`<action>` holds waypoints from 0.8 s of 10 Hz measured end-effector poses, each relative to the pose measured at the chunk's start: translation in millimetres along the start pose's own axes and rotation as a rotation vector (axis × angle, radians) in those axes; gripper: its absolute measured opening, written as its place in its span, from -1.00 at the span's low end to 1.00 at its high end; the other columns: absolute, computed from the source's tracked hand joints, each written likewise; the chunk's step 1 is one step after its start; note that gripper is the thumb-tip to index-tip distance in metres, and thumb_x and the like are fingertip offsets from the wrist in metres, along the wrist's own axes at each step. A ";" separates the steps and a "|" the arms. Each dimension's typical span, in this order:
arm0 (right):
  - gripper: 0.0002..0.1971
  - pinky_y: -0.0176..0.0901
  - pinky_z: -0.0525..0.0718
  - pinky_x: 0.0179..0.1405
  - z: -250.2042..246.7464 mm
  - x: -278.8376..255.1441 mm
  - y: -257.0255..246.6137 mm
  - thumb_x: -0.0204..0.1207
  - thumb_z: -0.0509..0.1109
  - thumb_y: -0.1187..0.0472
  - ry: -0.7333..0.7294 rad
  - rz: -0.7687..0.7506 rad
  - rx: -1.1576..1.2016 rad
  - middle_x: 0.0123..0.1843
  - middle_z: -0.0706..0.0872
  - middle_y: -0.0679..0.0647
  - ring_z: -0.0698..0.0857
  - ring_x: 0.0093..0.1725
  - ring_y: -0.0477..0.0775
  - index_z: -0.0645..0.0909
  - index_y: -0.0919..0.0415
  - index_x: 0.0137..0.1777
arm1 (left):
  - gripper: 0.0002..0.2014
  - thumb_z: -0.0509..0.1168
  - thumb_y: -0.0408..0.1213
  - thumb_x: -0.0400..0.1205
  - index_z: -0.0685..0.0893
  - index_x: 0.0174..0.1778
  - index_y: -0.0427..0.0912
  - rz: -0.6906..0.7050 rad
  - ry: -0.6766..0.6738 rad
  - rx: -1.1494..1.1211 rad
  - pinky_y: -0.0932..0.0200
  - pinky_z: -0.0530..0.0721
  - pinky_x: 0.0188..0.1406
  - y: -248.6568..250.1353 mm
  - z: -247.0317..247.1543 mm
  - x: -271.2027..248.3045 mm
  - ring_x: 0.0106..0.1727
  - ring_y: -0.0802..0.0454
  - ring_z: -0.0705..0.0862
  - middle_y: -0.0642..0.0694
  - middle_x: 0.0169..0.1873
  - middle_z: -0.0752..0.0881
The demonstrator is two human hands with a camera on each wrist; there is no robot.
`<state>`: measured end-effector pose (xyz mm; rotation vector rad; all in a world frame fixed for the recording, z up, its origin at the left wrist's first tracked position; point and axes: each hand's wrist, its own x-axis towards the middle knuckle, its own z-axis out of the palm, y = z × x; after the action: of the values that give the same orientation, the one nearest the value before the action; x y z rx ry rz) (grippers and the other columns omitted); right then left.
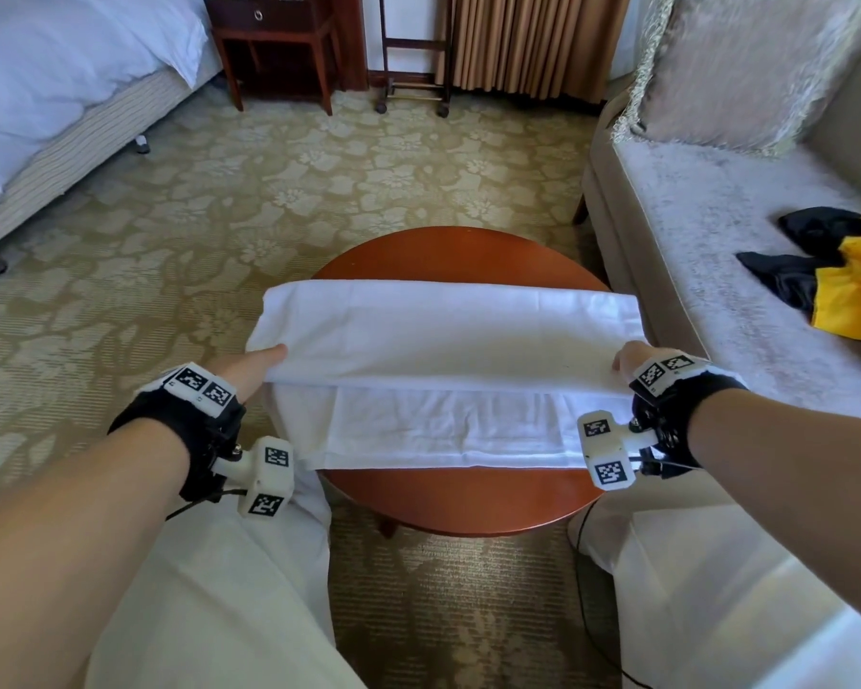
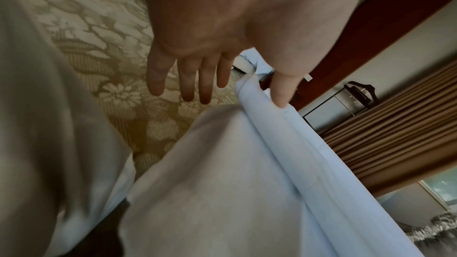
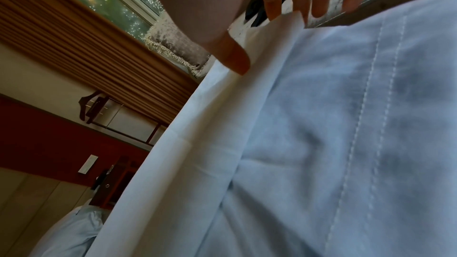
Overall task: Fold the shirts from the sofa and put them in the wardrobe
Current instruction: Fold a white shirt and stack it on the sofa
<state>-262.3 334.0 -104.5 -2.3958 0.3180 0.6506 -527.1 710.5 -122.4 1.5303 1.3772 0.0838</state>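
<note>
At frame centre: white shirt (image 1: 443, 340) lies on tabletop (image 1: 458, 499); long axis left to right
Left hand (image 1: 249, 368): pinches left end of the fold
Right hand (image 1: 630, 358): pinches right end; both hands equally near

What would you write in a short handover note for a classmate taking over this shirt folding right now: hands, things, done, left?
Left hand: pinches the white shirt's left end, thumb on top.
Right hand: pinches its right end.
White shirt lies across the round table, partly folded lengthwise, top layer not yet flat.
Yellow and black shirt lies unfolded on the sofa.
Left: finish this fold, fold the other, put both in the wardrobe, which is out of view.
</note>
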 end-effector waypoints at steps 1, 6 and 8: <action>-0.58 -0.05 0.40 0.03 2.5 1.6 -2.1 0.62 0.25 0.23 -0.115 -0.058 -0.078 0.32 0.53 0.33 0.49 0.23 0.20 0.47 0.36 0.45 | -0.16 0.50 0.37 0.25 0.59 0.36 -0.06 -0.020 -0.102 -0.100 -0.14 0.55 0.27 -11.1 11.0 -2.8 0.23 -0.18 0.64 -0.13 0.28 0.66; -0.57 -0.01 0.61 0.12 3.8 -3.3 6.1 0.59 0.24 0.09 0.109 -0.114 -0.358 0.27 0.54 0.25 0.55 0.17 0.29 0.45 0.12 0.45 | -0.56 0.34 0.19 0.57 0.57 -0.19 -0.18 0.062 0.151 0.072 -0.04 0.63 0.09 -1.5 0.9 -2.0 -0.16 -0.19 0.63 -0.17 -0.16 0.65; -0.64 -0.30 0.51 -0.28 -6.8 -46.8 -11.8 0.62 0.31 0.23 0.068 -0.089 -0.397 0.14 0.65 0.18 0.53 0.00 0.15 0.51 0.29 0.38 | -0.64 0.46 0.04 0.50 0.67 -0.15 -0.23 0.098 0.200 -0.064 -0.02 0.66 -0.01 5.3 -2.6 0.7 -0.14 -0.20 0.68 -0.23 -0.17 0.71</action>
<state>-295.1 341.9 -69.3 -2.7964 0.1153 0.6393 -524.8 713.6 -117.8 1.5683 1.4405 0.3463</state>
